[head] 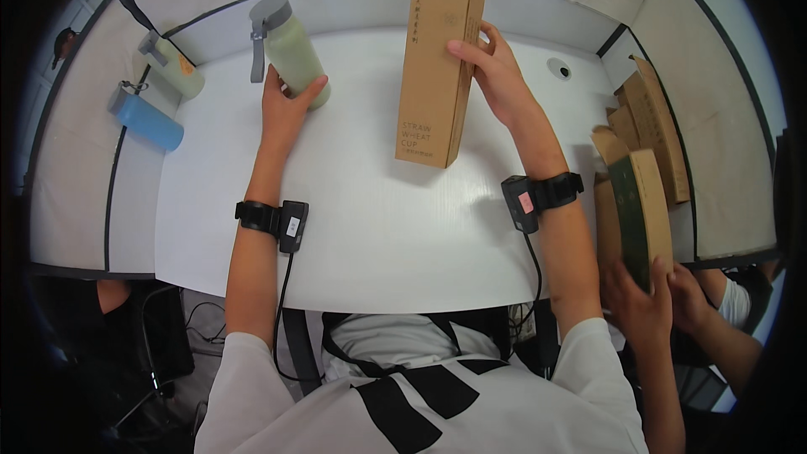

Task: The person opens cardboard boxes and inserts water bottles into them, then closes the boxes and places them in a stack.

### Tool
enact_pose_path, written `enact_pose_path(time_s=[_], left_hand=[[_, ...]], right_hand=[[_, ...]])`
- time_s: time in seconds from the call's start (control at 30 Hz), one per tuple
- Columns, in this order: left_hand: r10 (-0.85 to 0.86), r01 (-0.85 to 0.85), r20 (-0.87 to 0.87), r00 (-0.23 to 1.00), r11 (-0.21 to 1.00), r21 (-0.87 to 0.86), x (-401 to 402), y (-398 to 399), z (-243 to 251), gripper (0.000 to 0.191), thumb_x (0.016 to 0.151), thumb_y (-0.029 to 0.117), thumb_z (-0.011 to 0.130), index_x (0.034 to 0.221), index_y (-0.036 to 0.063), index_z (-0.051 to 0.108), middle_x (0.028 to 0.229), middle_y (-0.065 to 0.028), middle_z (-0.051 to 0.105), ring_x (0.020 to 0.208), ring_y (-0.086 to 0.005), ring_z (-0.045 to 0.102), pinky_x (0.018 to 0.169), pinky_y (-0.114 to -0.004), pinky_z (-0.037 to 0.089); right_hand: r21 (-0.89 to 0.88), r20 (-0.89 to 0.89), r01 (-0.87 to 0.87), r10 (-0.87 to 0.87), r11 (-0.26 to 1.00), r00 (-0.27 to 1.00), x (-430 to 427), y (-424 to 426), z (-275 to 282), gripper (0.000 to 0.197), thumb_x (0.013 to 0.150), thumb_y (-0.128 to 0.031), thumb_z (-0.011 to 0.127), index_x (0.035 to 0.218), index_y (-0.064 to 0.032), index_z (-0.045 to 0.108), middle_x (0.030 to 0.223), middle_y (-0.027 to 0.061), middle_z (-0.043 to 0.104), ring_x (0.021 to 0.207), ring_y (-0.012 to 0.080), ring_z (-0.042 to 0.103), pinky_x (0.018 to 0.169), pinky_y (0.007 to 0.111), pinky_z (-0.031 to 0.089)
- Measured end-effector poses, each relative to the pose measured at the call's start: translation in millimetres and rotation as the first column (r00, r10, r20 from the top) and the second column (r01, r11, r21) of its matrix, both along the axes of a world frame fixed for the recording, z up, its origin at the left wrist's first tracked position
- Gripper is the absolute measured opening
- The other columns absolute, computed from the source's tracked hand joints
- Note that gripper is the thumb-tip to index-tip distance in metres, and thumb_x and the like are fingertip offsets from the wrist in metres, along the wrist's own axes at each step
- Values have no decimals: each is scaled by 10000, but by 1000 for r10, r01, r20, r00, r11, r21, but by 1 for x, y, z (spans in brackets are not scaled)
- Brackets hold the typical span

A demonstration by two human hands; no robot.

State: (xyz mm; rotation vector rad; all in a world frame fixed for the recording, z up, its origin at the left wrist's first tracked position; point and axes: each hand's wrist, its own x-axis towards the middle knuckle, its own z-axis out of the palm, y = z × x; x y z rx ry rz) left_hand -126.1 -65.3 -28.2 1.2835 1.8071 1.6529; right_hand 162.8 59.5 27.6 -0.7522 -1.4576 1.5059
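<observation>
My left hand (287, 101) grips the lower part of a pale green bottle (293, 53), which has a grey lid (270, 11) and a grey carry strap (257, 53) hanging from it. Its base is at the white table, though I cannot tell whether it touches. A tall brown cardboard box (432, 75) is in my right hand (495, 69), thumb on the front face and fingers behind its right side. The box's top flaps stand raised, and printing marks its front. What is inside the box is hidden.
Another green bottle (176, 69) and a blue bottle (148, 116) stand at the table's left side. Several cardboard boxes (656, 132) are at the right edge. There another person's hands (643, 302) hold a box with a dark green face (630, 214). White partitions (523, 12) surround the table (378, 233).
</observation>
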Motion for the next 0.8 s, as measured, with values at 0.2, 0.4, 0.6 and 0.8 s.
enact_pose_path(time_s=[0.2, 0.4, 0.6, 0.8], left_hand=[[56, -68, -66, 996, 978, -198, 5, 3, 24, 799, 756, 326, 867, 1384, 5, 490, 1237, -155, 645, 1120, -255, 635, 943, -379, 527], [2, -9, -106, 994, 998, -66, 2, 37, 24, 768, 713, 333, 885, 1313, -12, 552, 1166, -161, 668, 1077, -263, 653, 885, -369, 554], [-70, 69, 15, 997, 997, 36, 10, 60, 73, 671, 767, 298, 853, 1283, -30, 577, 1189, -151, 662, 1088, -244, 636, 909, -366, 522], [-173, 114, 261, 950, 968, 225, 20, 82, 131, 699, 843, 490, 751, 1297, -13, 578, 1186, -105, 653, 1082, -184, 626, 928, -333, 486]], right_hand=[[26, -36, -89, 90, 996, 995, 3, 12, 4, 895, 768, -287, 843, 1460, 33, 374, 1315, 162, 568, 1238, 255, 546, 1100, 398, 373], [290, -66, 54, -37, 955, 997, -5, 32, 25, 845, 735, -211, 852, 1440, -10, 430, 1340, 123, 561, 1231, 256, 552, 1070, 417, 434], [421, 101, -99, 62, 902, 993, -17, 44, 36, 879, 728, -211, 837, 1483, -117, 396, 1431, 141, 524, 1258, 302, 544, 1086, 455, 434], [438, 218, -95, -3, 894, 976, -10, 65, 42, 899, 737, -268, 815, 1500, -65, 387, 1361, 160, 555, 1235, 297, 558, 1055, 444, 456]])
